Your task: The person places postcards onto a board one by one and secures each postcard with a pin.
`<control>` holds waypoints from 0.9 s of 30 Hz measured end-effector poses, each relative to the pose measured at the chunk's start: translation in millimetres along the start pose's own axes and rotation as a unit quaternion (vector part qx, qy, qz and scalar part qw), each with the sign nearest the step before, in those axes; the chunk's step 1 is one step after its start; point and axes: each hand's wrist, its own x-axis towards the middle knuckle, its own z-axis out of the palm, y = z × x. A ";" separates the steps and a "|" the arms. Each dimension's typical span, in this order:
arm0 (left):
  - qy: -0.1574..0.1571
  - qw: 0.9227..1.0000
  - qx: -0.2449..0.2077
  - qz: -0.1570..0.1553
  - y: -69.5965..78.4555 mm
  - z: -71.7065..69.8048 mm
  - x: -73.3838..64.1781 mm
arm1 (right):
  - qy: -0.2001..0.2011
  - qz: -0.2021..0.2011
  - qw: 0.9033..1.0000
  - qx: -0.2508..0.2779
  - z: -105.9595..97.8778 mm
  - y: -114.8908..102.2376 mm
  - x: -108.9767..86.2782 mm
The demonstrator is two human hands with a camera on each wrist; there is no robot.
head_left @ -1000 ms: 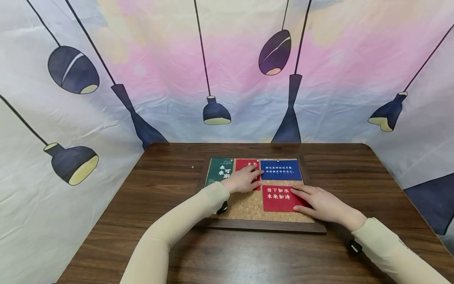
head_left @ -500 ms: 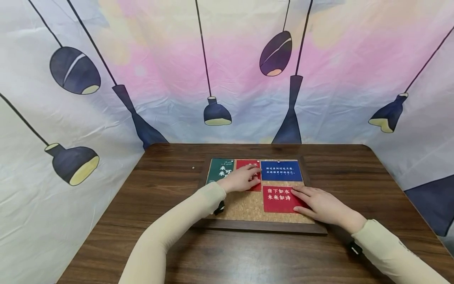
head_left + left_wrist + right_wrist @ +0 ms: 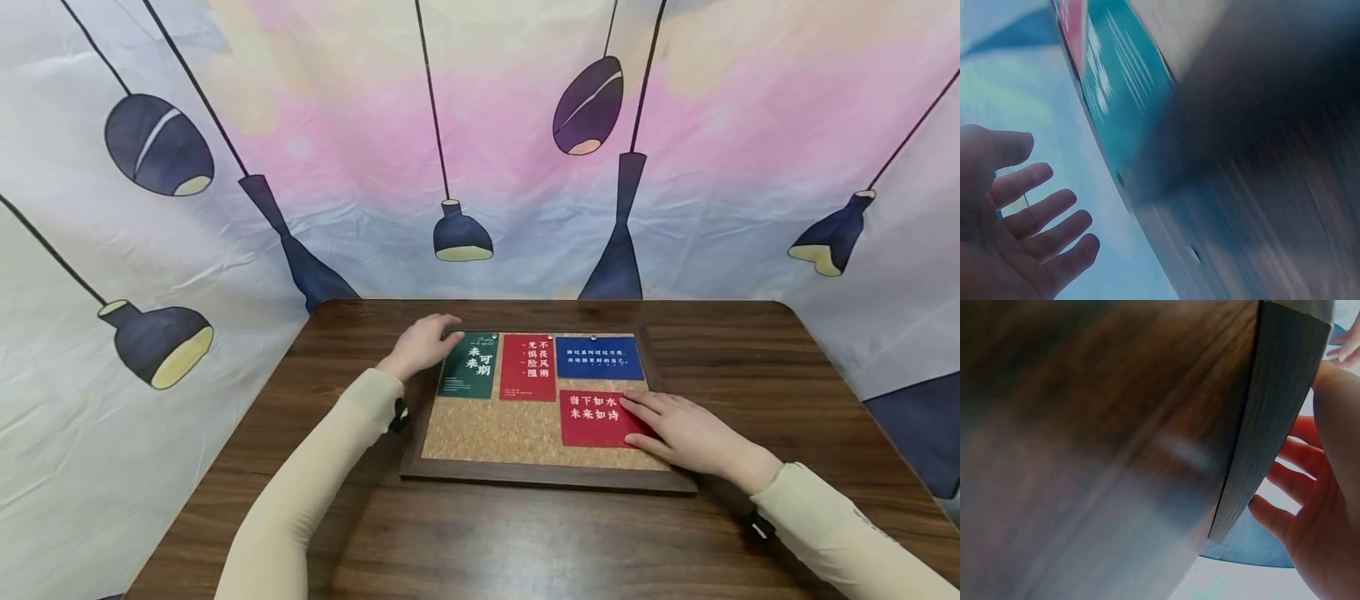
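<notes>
My right hand [image 3: 693,432] rests on the right end of a wide red card [image 3: 591,418] with white Chinese lettering, fingers extended across it. That card lies on a cork board [image 3: 491,429] with a dark wooden frame. Over the board's upper left corner is my left hand [image 3: 422,343], fingers loosely extended and holding nothing. It is nearest a green card [image 3: 467,367]. In the left wrist view the same hand [image 3: 1029,225] has its fingers apart, and a small pin-like thing [image 3: 1194,254] lies on the table beyond the board.
A tall red card [image 3: 528,368] and a blue card [image 3: 600,358] are fixed along the board's top, each with a pushpin at its upper edge. The brown wood-grain table [image 3: 510,542] ends at a printed cloth backdrop [image 3: 517,142] behind.
My left hand has left the tall red card and moved left past the green card to the board's upper left corner. My right hand stays on the wide red card.
</notes>
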 end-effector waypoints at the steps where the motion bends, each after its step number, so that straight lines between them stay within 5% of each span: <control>1: 0.008 1.000 0.000 -0.009 -7.0 -3.2 0.0 | 0.004 -0.001 1.000 -0.002 0.1 0.2 -0.2; 7: 0.024 0.998 -0.002 -0.051 -40.8 -14.0 -3.7 | 0.009 -0.001 1.000 -0.004 1.7 -0.2 -0.8; 16: 0.013 0.997 -0.019 -0.070 -78.9 -8.7 -13.2 | -0.009 0.016 1.000 0.000 -0.3 -0.9 -0.8; 27: 0.006 0.995 -0.041 -0.088 -93.0 -1.6 -12.9 | -0.011 0.018 1.000 -0.006 1.4 -2.1 -0.3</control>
